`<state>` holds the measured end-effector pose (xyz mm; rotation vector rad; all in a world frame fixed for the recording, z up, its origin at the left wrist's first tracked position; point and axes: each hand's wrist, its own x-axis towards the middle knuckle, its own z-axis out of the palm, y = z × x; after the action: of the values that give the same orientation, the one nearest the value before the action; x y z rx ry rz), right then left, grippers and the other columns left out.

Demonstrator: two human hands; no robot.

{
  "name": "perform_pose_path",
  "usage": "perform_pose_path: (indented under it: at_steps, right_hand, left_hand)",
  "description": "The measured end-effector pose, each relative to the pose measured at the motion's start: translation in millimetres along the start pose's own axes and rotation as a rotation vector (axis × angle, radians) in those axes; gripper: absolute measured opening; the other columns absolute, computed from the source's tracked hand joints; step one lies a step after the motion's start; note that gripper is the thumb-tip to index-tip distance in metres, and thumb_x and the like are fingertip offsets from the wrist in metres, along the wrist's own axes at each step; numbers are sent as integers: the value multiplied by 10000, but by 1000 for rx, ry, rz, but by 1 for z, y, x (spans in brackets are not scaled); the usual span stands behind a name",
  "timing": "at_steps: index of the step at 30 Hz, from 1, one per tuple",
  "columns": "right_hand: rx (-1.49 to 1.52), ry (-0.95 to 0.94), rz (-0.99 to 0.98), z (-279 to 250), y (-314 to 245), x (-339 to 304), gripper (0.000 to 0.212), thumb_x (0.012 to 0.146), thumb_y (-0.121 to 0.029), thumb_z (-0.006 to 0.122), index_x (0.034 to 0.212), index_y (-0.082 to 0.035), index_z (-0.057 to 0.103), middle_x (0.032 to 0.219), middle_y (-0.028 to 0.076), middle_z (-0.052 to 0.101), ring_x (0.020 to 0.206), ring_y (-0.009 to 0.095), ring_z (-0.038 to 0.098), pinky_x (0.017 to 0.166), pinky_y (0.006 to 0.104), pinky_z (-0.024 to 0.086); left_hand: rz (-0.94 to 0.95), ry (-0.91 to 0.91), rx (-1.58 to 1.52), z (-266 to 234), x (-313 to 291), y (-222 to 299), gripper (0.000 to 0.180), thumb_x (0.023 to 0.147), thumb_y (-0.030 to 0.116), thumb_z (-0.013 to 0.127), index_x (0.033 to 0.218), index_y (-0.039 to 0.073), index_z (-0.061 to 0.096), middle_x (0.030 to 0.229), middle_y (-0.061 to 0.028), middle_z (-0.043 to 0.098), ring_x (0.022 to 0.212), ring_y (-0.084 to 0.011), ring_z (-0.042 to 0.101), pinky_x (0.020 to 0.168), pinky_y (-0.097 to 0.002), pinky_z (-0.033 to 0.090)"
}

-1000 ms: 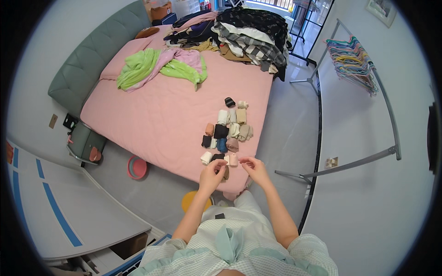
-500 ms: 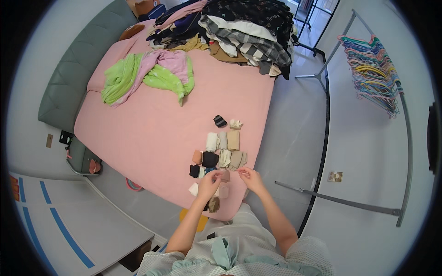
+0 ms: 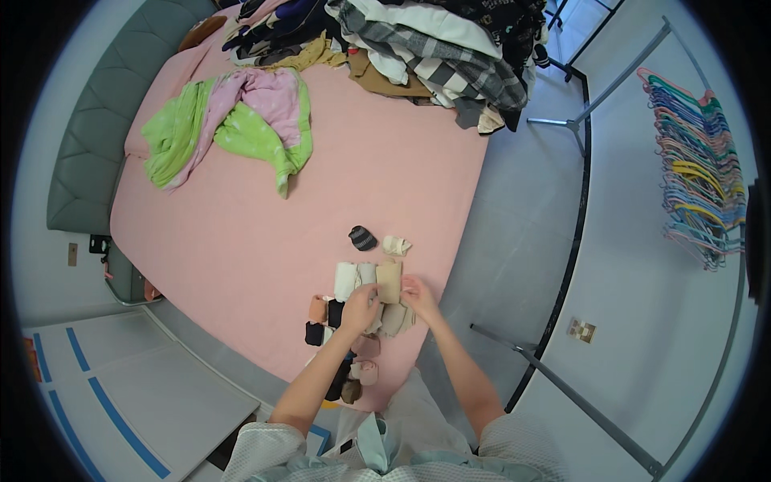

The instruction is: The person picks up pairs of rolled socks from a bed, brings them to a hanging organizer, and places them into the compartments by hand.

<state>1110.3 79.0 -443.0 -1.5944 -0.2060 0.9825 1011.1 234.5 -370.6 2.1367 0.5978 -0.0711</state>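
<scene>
Rows of small folded and rolled cloth bundles, which look like socks, lie near the front edge of the pink bed. My left hand is over the middle rows, fingers bent and slightly apart at the lower left of a beige folded bundle. At that bundle's right edge is my right hand, its fingers stretched toward it and apart. White and grey bundles lie left of the beige one. Beyond them are a black striped bundle and a cream one. My left hand and forearm hide some bundles.
A green and pink blanket lies crumpled on the bed. Clothes are piled at its far end. On the right, a metal rack carries many coloured hangers. A white panel with blue strips stands at left.
My view has shifted, and both hands have moved farther up the rows, from the lower bundles to either side of the beige one. The bundles look unmoved.
</scene>
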Motion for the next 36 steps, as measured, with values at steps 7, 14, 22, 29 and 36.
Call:
perform_pose_path:
  at_steps: [7, 14, 22, 29, 36]
  right_hand:
    - [-10, 175, 81, 4, 14, 66, 573, 773, -50, 659, 1289, -76, 412, 1172, 202, 499, 907, 215, 581, 769, 293, 492]
    - [163, 349, -28, 21, 16, 99, 610, 769, -48, 682, 1295, -42, 373, 1186, 183, 490, 974, 230, 582, 789, 286, 508]
    - [334, 371, -23, 19, -7, 86, 532, 763, 0, 667, 1235, -27, 421, 1192, 130, 501, 972, 216, 590, 797, 281, 512]
    - [292, 454, -182, 10, -67, 23, 416, 780, -9, 634, 1172, -11, 494, 1109, 109, 580, 909, 177, 612, 730, 268, 501]
    - [76, 351, -337, 13, -86, -49, 416, 784, -9, 633, 1183, -27, 517, 1040, 72, 617, 859, 111, 597, 717, 228, 463]
  left_hand:
    - [-173, -132, -154, 23, 75, -40, 417, 781, 79, 548, 1188, 9, 500, 1120, -193, 570, 1053, -330, 547, 877, -388, 445]
    - [-177, -28, -286, 51, 112, -80, 549, 831, 49, 525, 1345, 9, 334, 1250, -154, 490, 1137, -230, 498, 932, -330, 418]
    - [-227, -165, -685, 54, 114, -59, 514, 830, 29, 516, 1318, 17, 352, 1273, -135, 459, 1201, -233, 445, 993, -339, 371]
    - [-271, -115, -845, 4, 57, 26, 486, 835, 101, 522, 1304, 77, 401, 1269, -79, 450, 1197, -205, 442, 997, -323, 347]
    - [-359, -34, -1031, -22, -22, 72, 517, 862, 143, 564, 1337, 55, 381, 1134, -35, 495, 1118, -154, 505, 938, -278, 378]
